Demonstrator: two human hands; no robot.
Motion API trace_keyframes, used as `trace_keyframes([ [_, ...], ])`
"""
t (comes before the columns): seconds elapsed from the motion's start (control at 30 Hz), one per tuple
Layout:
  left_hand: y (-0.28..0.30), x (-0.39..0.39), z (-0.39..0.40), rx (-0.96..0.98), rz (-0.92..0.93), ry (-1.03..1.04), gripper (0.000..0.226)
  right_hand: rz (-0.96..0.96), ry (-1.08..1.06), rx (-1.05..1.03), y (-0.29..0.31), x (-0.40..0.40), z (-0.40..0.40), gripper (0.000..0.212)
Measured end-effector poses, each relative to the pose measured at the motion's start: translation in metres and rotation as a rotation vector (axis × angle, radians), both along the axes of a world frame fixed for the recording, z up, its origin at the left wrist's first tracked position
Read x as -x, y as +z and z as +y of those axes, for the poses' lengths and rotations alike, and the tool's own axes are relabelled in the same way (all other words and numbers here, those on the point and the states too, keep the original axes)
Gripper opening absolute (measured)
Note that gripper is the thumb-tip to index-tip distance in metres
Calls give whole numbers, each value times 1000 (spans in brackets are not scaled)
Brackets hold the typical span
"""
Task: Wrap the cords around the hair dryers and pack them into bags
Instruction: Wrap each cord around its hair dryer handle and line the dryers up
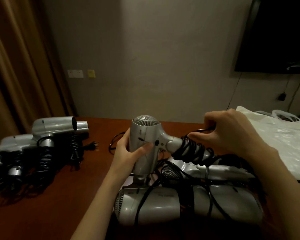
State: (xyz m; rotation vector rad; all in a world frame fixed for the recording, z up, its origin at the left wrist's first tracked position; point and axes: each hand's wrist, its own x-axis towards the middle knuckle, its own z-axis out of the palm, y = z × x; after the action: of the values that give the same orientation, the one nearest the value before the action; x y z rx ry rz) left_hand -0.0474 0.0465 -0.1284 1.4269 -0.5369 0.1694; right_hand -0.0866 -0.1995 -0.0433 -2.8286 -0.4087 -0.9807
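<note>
My left hand [128, 153] grips the body of a silver hair dryer [146, 135] held above the table, its grille facing away from me. The dryer's handle points right, with black cord [192, 150] coiled several times around it. My right hand [232, 134] pinches a loop of that cord just above the handle. Below lie more silver hair dryers [180, 205] tangled in loose black cords. White plastic bags [275, 135] lie at the right.
At the left stand several silver hair dryers [47, 134] with cords wound on their handles, a plug [92, 146] lying beside them. The brown table [68, 196] meets a wall behind. A curtain hangs at the left and a dark screen [280, 32] at upper right.
</note>
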Motion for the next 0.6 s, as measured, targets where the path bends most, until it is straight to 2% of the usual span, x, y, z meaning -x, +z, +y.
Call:
trace_keyframes([
  [0.13, 1, 1, -2, -6, -102, 122, 60, -21, 96, -83, -5, 0, 20, 32],
  [0.23, 2, 1, 0, 51, -137, 244, 58, 47, 154, -88, -12, 0, 35, 18],
  [0.43, 2, 1, 1, 133, -126, 381, 53, 259, 273, -300, -16, 0, 44, 27],
  [0.53, 0, 0, 0, 146, -100, 389, 55, 324, 236, -299, -17, -3, 38, 19],
  [0.6, -1, -2, 1, 175, -71, 389, 53, 296, 198, -299, -18, -4, 36, 16],
])
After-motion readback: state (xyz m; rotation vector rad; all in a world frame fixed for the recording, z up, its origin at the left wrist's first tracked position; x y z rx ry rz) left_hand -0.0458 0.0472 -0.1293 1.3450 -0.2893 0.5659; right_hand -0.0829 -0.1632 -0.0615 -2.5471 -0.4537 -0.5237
